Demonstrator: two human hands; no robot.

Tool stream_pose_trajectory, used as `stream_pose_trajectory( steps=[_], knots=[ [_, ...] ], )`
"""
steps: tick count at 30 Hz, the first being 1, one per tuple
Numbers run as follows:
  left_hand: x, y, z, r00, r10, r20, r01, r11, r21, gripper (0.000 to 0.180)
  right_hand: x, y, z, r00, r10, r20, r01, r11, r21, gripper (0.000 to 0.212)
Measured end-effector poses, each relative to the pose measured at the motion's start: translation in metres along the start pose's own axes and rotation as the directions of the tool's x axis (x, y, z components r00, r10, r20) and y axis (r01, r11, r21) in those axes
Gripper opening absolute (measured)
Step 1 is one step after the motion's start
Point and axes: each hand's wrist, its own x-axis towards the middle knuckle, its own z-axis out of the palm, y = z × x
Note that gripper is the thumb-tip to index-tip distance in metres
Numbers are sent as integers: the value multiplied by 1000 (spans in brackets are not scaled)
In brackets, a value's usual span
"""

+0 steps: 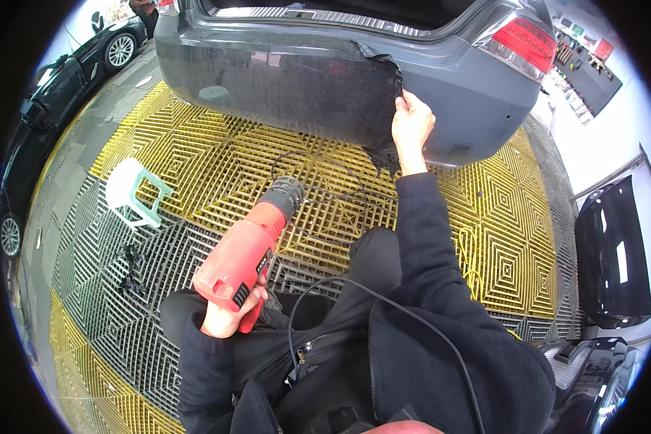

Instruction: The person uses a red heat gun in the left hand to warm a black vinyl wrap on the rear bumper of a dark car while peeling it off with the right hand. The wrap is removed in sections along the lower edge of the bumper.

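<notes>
My left hand (pixel 228 315) is wrapped round the handle of a red heat gun (pixel 240 249), whose dark nozzle (pixel 286 194) points up toward the car. In front of me is the grey rear bumper (pixel 470 108) of a car with its boot open. A dark film (pixel 325 94) covers the left and middle of the bumper. Its right edge is peeled loose and crumpled, and my right hand (pixel 413 123) pinches that edge. Right of the hand the grey surface is bare. A torn strip of film (pixel 383 159) hangs under the bumper.
A pale green stool (pixel 134 189) stands on the yellow and grey grid floor (pixel 195 145) at left, near black scraps (pixel 132 267). A black cable (pixel 405 311) crosses my lap; a yellow cord (pixel 471 260) lies at right. A black car (pixel 72 79) is far left, a black panel (pixel 615 253) right.
</notes>
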Motion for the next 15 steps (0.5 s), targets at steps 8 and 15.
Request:
stream_pose_trajectory(
  steps=[8, 15],
  knots=[
    [-2, -5, -1, 1000, -5, -19, 3, 995, -100, 23, -1, 11, 0, 996, -83, -28, 80, 994, -76, 26],
    [23, -7, -3, 992, 40, 119, -73, 956, 285, 32, -9, 3, -11, 968, -245, 47, 249, 961, -122, 25]
  ],
)
